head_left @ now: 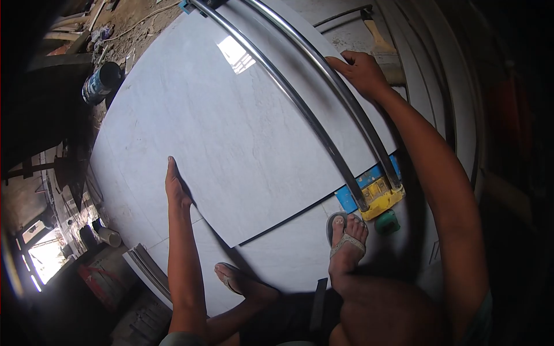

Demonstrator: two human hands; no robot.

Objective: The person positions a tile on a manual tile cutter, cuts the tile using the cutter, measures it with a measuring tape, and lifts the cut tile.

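Note:
A large glossy light-grey marbled tile [231,155] lies under the two chrome rails [306,109] of a manual tile cutter, its near corner pointing toward my feet. My left hand [176,184] is closed at the tile's left edge, thumb upward along it and the other fingers mostly hidden. At the far right edge, beyond the rails, my right hand [365,74] is closed on the tile, its thumb and forefinger at the border. The cutter's yellow end piece [384,202] and blue base [347,199] show near my sandalled foot [348,239].
A green tape measure [386,222] sits beside the yellow end piece. A wooden-handled tool [378,34] lies at the upper right. Past the tiled floor [124,196], a dark bucket [103,81] stands by rubble. Stacked strips [149,268] lie at lower left.

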